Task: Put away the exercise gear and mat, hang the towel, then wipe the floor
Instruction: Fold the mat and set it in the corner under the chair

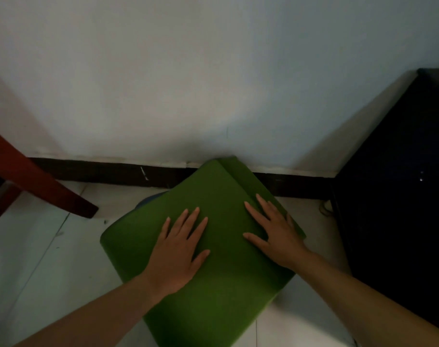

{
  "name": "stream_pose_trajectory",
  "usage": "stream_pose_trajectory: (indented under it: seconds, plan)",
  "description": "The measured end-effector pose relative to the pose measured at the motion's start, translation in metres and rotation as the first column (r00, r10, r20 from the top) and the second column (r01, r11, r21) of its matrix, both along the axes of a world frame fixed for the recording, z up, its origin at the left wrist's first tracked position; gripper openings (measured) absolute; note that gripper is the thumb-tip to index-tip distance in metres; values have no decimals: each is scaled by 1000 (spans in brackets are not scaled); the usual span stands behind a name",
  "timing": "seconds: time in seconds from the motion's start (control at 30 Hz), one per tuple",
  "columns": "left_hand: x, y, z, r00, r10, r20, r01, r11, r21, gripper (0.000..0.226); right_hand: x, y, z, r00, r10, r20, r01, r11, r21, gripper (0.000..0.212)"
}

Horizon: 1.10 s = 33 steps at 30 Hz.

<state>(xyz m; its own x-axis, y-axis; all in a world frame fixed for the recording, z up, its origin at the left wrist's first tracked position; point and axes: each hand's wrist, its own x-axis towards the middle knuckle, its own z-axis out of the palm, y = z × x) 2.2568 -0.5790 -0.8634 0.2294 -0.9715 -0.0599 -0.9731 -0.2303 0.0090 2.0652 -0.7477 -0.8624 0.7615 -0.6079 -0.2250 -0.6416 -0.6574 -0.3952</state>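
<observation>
A folded green exercise mat fills the lower centre of the frame, its far corner at the baseboard. The left hand and right hand lie flat on it, fingers spread, gripping nothing.

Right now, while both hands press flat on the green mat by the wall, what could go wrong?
1. The left hand and right hand lie flat on the green mat, fingers straight, so nothing holds its layers; the folded edge may spring open if they lift.
2. The mat's far corner is at the skirting board, and the dark cabinet stands close on the right; pushing forward may buckle it.
</observation>
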Motion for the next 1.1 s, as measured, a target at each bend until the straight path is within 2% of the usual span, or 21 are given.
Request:
stream_pose_trajectory:
  seconds: [0.23,0.37,0.53,0.63,0.73,0.83,0.93,1.0,1.1]
  plan:
    - [-17,16,-20,999,32,44,-34,998,60,75,-2,16,-18,1000,7,-28,-7,1000,-10,78]
    - [-6,15,-26,1000,1,2,-1,991,132,78,-4,32,-25,997,-9,-72,10,1000,10,86]
    - [19,18,-24,978,-203,53,191,967,168,81,-5,61,-31,992,-63,-106,76,989,129,93]
    - [45,21,-21,940,-342,12,328,910,252,81,-6,90,-36,983,-112,-146,149,951,273,95]
    - [56,20,-15,915,-404,7,390,888,243,84,-2,106,-40,972,-172,-158,218,913,345,96]
    - [46,19,-7,938,-347,-6,338,910,240,85,3,99,-38,972,-185,-141,217,942,257,92]
    - [29,24,-2,962,-274,19,263,938,227,78,5,88,-32,992,-49,-113,60,994,95,85]
    - [20,35,-4,971,-228,68,212,959,187,68,7,83,-29,989,64,-132,-60,998,37,80]
    - [11,56,-7,993,-94,64,83,983,164,60,10,79,-26,973,167,-157,-173,985,-22,85]
